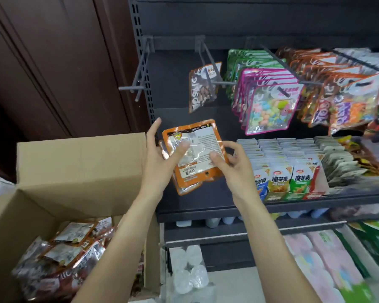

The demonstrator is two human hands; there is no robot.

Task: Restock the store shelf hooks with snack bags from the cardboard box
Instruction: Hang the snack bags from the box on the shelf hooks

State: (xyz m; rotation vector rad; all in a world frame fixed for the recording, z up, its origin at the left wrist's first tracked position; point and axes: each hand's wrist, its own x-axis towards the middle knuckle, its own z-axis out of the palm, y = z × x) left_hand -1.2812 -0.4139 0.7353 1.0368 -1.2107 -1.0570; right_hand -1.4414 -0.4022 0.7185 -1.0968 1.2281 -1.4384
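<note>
Fingers point(179, 149) of the left hand point(160, 158) and the right hand point(232, 165) pinch a small stack of orange snack bags point(195, 149), back side up and hang hole toward the person, probably so it can be turned and lined up. Just above, one hook point(217, 82) carries a single bag point(202, 88) while another hook point(138, 84) is bare. At lower left, the cardboard box point(79, 162) holds more bags.
</note>
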